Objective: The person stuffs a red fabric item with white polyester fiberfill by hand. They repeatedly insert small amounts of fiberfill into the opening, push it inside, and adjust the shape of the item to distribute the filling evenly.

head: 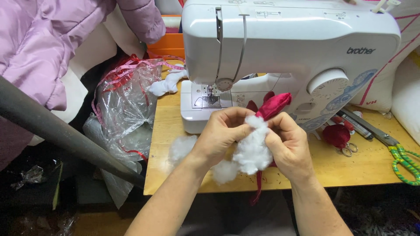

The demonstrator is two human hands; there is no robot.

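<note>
At the far left of the frame a lilac padded jacket hangs above a dark slanting bar. Right of them, a crumpled clear plastic bag with a pink measuring tape draped over it sits at the left edge of the wooden table. A loose tuft of white stuffing lies on the table just left of the hands.

In the centre, low in the frame, the left hand has its grip pinched shut on the white stuffing. The right hand, touching it, has its grip closed around the red velvet piece, whose stuffed tip pokes up above the fingers and whose thin tail hangs below the table edge.

Behind stands a white sewing machine. To the right lie a small red pincushion and green-handled scissors.
</note>
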